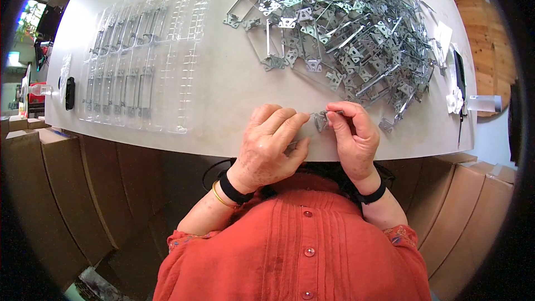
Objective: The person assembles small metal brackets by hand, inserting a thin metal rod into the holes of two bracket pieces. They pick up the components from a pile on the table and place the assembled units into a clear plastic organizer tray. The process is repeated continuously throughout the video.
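Observation:
Close to the table's front edge, both my hands hold one small metal bracket (320, 121) between them. My left hand (274, 142) is closed around its left part, and the fingers hide most of that side. The fingertips and thumb of my right hand (355, 134) pinch its right end. Beyond the hands, a large heap of similar metal brackets (356, 33) covers the far right of the table. To the left lies a clear plastic tray (177, 86) with slots, several of them holding metal brackets (146, 90) in two rows.
A black object (69, 93) lies near the table's left edge beside a clear plastic bottle (40, 90). At the right edge are a dark, long tool (460, 75) and crumpled white paper (454, 101). Cardboard boxes (465, 217) stand below the table on both sides.

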The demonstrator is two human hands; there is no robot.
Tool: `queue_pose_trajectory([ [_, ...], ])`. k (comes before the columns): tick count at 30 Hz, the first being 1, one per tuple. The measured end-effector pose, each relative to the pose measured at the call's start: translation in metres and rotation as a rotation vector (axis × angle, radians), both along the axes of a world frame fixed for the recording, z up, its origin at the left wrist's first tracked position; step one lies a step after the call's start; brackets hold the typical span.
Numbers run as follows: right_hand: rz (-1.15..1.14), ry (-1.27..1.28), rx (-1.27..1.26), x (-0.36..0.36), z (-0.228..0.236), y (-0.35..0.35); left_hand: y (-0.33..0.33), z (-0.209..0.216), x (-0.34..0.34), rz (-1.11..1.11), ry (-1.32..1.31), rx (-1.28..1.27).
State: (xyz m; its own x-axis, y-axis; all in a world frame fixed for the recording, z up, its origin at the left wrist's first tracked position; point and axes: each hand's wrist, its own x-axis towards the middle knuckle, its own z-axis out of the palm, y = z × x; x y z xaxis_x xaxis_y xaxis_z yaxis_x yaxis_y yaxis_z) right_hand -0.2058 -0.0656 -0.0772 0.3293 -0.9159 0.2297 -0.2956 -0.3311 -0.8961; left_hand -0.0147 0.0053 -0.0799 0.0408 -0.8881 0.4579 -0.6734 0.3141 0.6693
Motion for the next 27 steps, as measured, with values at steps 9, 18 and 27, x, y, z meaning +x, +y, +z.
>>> queue_pose_trajectory([
  [9, -0.003, 0.014, -0.024, 0.0003, -0.0021, 0.0001, -0.0002, -0.0008, 0.0003, -0.002, 0.011, -0.017],
  [18, 0.014, -0.011, -0.014, 0.0013, -0.0053, -0.0003, 0.0004, -0.0016, -0.0003, 0.004, 0.013, -0.016],
  [27, -0.007, 0.023, -0.042, 0.0017, -0.0036, -0.0009, -0.0002, -0.0008, -0.0005, -0.002, 0.002, -0.008],
])
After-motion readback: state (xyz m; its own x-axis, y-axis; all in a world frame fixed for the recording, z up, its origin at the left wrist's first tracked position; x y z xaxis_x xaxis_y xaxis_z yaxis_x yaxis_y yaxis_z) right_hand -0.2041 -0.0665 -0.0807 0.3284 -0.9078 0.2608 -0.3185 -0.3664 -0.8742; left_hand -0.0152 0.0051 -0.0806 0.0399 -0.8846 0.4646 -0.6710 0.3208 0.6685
